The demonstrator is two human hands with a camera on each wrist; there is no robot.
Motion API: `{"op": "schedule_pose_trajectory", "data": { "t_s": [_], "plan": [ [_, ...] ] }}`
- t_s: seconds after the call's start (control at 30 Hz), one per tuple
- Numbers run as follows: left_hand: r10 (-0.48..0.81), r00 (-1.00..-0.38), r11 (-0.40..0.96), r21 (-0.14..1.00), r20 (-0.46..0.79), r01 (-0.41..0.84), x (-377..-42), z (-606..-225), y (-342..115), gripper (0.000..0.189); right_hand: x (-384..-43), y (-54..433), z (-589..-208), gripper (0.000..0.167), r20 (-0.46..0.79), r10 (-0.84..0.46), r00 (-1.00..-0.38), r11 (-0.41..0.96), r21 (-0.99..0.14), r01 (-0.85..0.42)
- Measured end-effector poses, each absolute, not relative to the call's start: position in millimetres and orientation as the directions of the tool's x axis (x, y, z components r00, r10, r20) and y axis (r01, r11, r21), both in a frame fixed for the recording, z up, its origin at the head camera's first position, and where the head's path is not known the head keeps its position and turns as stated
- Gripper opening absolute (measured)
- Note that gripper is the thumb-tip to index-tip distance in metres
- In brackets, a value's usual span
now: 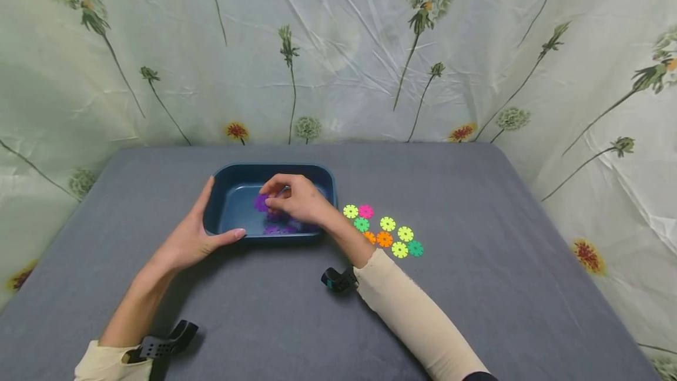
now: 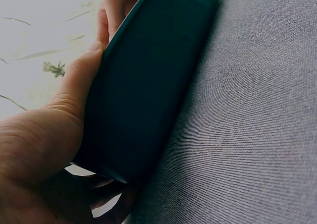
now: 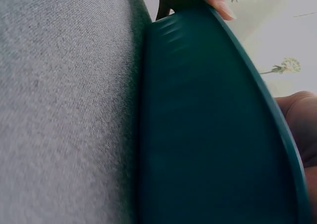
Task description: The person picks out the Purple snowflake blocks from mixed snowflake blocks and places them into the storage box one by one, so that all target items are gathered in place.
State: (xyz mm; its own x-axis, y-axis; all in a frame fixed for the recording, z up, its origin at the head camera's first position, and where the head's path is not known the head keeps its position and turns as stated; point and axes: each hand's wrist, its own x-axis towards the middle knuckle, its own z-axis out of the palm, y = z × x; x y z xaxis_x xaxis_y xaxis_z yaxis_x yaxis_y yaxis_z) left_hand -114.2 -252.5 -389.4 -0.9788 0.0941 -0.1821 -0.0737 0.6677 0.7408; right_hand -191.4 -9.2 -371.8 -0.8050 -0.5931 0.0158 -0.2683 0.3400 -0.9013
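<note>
A dark blue rectangular tub (image 1: 227, 234) stands on the grey cloth. My left hand (image 1: 187, 239) holds its left end, with the thumb on the front rim and the fingers round the left side; in the left wrist view the thumb (image 2: 79, 80) lies against the tub's outer wall (image 2: 143, 80). My right hand (image 1: 298, 197) reaches over the front rim and pinches a purple notched interlocking disc (image 1: 260, 203) above the tub floor. More purple discs (image 1: 272, 230) lie inside near the front wall. The tub's wall hides the pinching fingertips in the right wrist view.
Right of the tub lie several loose discs: yellow (image 1: 388, 224), pink (image 1: 365, 211), green (image 1: 415, 248) and orange (image 1: 384, 239), some under the right forearm's edge. A flowered curtain (image 1: 344, 75) hangs behind the cloth-covered table (image 1: 476, 287).
</note>
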Motion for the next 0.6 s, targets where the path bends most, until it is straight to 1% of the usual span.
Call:
{"op": "schedule_pose_trajectory", "data": {
  "t_s": [0.43,0.6],
  "plan": [
    [0.094,-0.979,0.667,0.742,-0.181,-0.073,-113.0,-389.9,-253.3,0.128,-198.1,-26.7,-378.8,0.012,-0.043,-0.564,-0.825,0.319,-0.932,-0.17],
    [0.094,-0.981,0.659,0.749,-0.173,-0.069,-114.3,-390.4,-253.0,0.128,-201.8,-31.5,-378.9,0.011,-0.056,-0.567,-0.822,0.342,-0.924,-0.172]
  ]
}}
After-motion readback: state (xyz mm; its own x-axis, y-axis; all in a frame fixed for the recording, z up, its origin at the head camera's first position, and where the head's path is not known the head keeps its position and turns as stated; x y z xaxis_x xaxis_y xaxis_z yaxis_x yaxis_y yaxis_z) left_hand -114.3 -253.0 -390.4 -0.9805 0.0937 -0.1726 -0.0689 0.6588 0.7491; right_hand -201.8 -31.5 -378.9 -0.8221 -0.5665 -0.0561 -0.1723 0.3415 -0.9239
